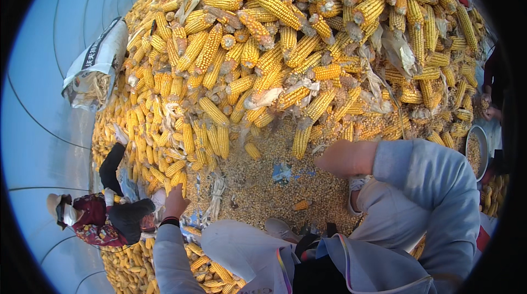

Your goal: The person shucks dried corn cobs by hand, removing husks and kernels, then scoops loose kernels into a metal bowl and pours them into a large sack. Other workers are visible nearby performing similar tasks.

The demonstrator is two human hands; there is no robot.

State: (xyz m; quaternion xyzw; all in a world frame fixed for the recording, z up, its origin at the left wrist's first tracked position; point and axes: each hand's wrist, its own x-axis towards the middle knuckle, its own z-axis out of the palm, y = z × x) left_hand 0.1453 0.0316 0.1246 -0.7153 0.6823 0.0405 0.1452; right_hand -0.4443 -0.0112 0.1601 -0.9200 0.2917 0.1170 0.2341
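Over a layer of loose kernels (258,184), my right hand (347,159) reaches inward from the right, its fingers closed together and a little blurred. Whatever they hold, if anything, is hidden. My left hand (175,202) is at the left, thumb apart from the fingers, just below yellow corn cobs (175,168) at the pile's lower edge. I see no cob in its grasp. Ahead of both hands rises a large heap of husked corn cobs (269,63), some with dry husk attached. A single short cob piece (300,205) lies on the kernels between my legs.
A dry husk bundle (216,195) lies right of my left hand. At the left sits another person (101,220) in a hat and patterned top, beside a white sack (97,66). On the right, a metal basin (476,151) holds kernels near another person's hand (490,110).
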